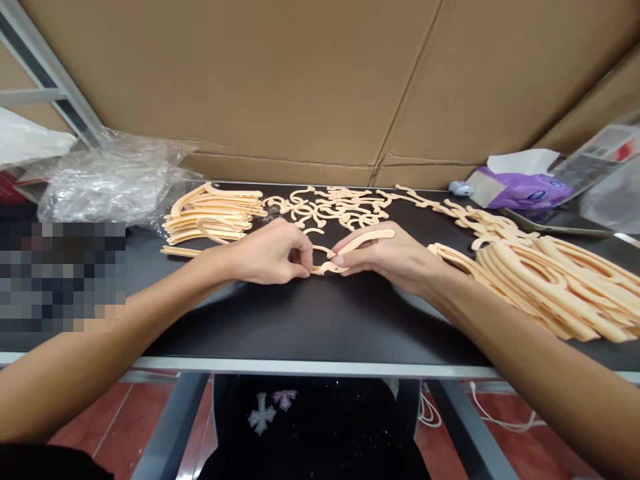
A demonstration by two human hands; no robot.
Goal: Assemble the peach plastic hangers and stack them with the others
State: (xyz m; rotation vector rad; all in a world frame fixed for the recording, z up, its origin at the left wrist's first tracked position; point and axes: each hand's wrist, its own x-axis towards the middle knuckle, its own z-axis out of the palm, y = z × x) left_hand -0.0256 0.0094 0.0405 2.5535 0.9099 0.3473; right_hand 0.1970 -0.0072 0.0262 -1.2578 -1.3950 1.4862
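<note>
My right hand (387, 260) is closed around a beige curved hanger arm (373, 235), whose rounded tip points up and to the right. Below it, a notched beige piece (327, 268) bridges the gap between my two hands. The thumb and fingers of my left hand (270, 253) pinch the left end of that piece. A thin curved hook (321, 248) shows between the hands; whether it is joined to the other pieces is hard to see. Just behind my fingers, another small curved hook (314, 231) lies on the black tabletop (320, 320).
Stacked hanger arms (215, 210) lie at the back left, beside scattered S-shaped hooks (345, 207). To the right is a pile of beige hanger pieces (565, 287). Crumpled clear plastic (115, 180), a purple tissue pack (520, 189) and a cardboard wall (280, 87) border the table.
</note>
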